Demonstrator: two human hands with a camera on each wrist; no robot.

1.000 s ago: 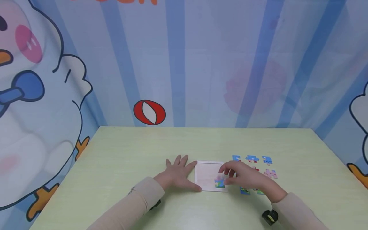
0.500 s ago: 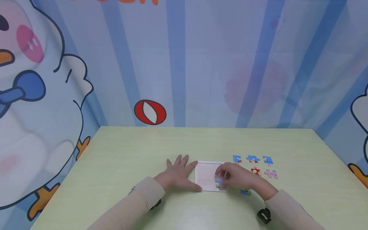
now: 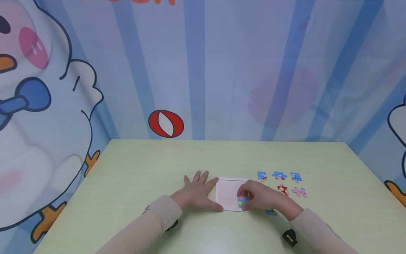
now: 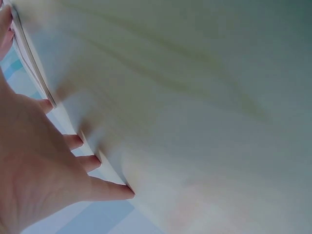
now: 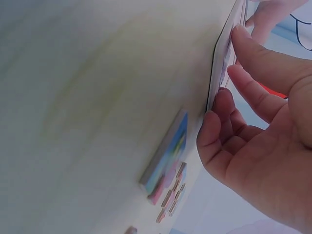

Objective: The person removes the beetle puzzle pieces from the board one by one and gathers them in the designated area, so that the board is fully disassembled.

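My left hand (image 3: 197,193) lies spread at the left of a shallow white square puzzle tray (image 3: 226,192), its thumb and index fingertip touching the tray's left edge. In the left wrist view its fingers (image 4: 111,189) are straight and apart. My right hand (image 3: 263,194) is over the tray's right side, thumb and index finger curled about a blue and green jigsaw piece (image 3: 241,201) near the lower right corner. This piece is partly covered by the fingers. In the right wrist view the thumb (image 5: 258,51) reaches onto the tray, and the lower fingers are bent beside its edge.
Loose jigsaw pieces lie in rows right of the tray, among them a blue one (image 3: 279,175), a red one (image 3: 282,189) and a pink one (image 3: 299,192). My right forearm hides some. A printed cloth (image 3: 222,70) hangs behind the pale table (image 3: 152,158).
My right hand has moved left and slightly down, and its thumb and index finger have come onto the blue and green jigsaw piece. My left hand has kept its place on the tray.
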